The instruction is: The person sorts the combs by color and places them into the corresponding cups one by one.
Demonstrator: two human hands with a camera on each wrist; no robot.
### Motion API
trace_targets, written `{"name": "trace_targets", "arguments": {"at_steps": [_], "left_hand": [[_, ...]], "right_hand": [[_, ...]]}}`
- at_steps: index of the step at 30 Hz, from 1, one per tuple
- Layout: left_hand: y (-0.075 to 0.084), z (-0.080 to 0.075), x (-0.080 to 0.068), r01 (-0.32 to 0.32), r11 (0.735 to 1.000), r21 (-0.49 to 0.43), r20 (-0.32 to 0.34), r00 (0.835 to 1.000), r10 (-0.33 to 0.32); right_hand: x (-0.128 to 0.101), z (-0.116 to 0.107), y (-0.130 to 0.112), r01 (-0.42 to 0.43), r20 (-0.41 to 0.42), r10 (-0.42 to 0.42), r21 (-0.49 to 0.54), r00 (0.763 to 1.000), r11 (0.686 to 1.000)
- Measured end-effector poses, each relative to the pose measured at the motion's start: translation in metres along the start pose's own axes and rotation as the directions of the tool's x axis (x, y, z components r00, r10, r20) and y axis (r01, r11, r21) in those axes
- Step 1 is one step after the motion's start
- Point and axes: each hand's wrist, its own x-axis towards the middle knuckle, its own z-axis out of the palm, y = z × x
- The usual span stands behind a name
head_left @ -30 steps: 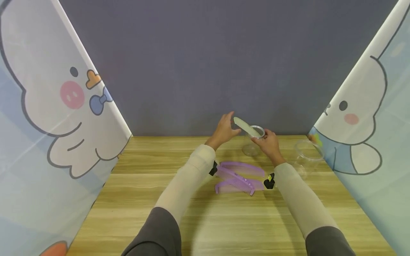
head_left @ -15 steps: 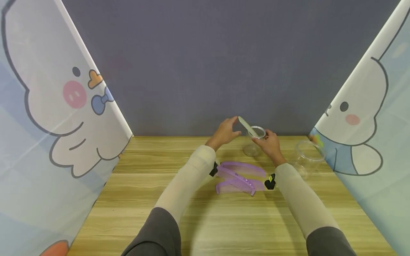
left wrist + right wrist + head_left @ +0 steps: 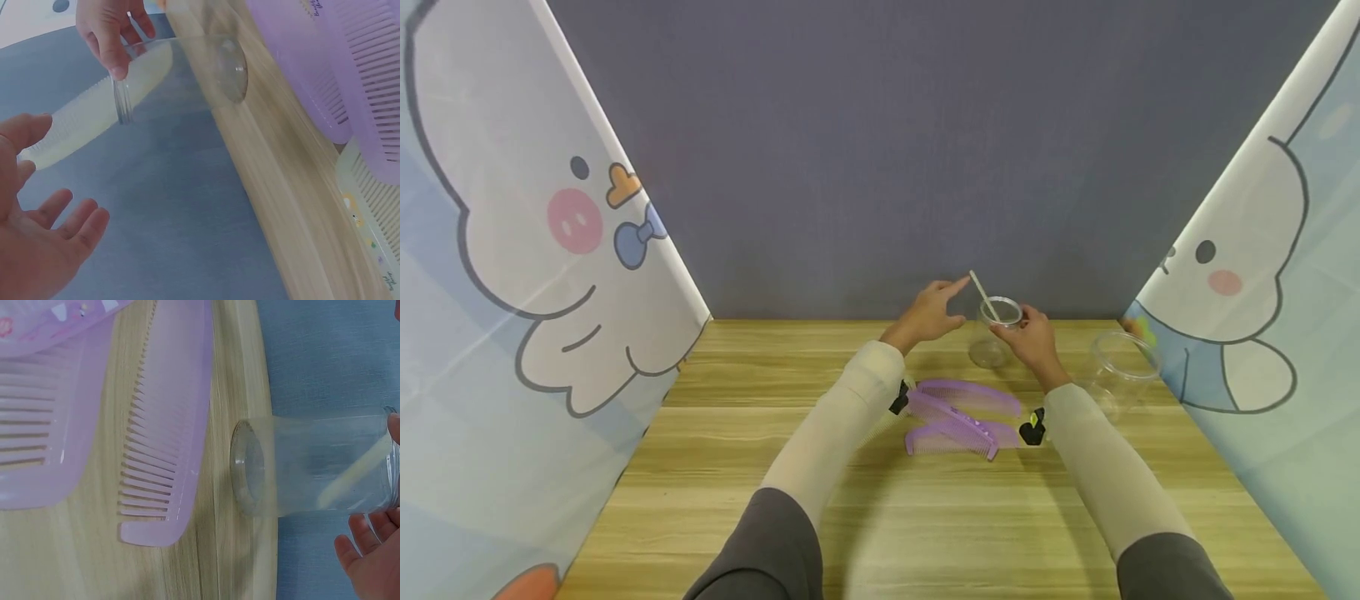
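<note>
A pale green comb point(image 3: 983, 293) leans inside a clear plastic jar point(image 3: 988, 354), its upper end standing out past the rim. My right hand point(image 3: 1032, 337) grips the jar near its rim; in the right wrist view the jar's base point(image 3: 245, 467) is at the table's far edge. My left hand point(image 3: 928, 313) is left of the jar with its fingers spread. One left fingertip is at the comb's upper end, in the left wrist view too, where the toothed comb point(image 3: 87, 119) slants into the jar; whether they touch I cannot tell.
Purple combs point(image 3: 967, 393) lie overlapping on the wooden table point(image 3: 737, 467), nearer than the jar. Another pale comb point(image 3: 369, 219) lies beside them. A second clear jar point(image 3: 1126, 367) stands at the right. A grey panel point(image 3: 880, 167) rises behind the table.
The comb in the jar has turned from broad side to edge-on and tilted more upright. My left index finger has stretched out to the right with it. My right hand keeps holding the jar.
</note>
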Motion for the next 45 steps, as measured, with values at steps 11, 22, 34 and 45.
{"name": "trace_targets", "arguments": {"at_steps": [11, 22, 34, 45], "left_hand": [[-0.01, -0.008, -0.013, 0.059, 0.997, 0.05, 0.021, 0.998, -0.06], [-0.045, -0.022, -0.042, 0.186, 0.98, 0.066, 0.022, 0.982, -0.188], [-0.075, -0.027, -0.076, 0.222, 0.967, 0.124, 0.022, 0.974, -0.226], [-0.097, -0.024, -0.102, 0.25, 0.956, 0.152, 0.021, 0.966, -0.256]], "right_hand": [[-0.001, 0.004, -0.001, 0.013, -0.01, -0.013, 0.009, 1.0, 1.0], [-0.002, 0.002, 0.001, 0.022, -0.035, -0.022, -0.009, 0.999, 1.0], [-0.003, 0.001, 0.001, 0.013, -0.024, -0.013, 0.002, 1.0, 1.0], [-0.004, 0.002, 0.0, 0.016, -0.007, -0.016, -0.016, 1.0, 1.0]]}}
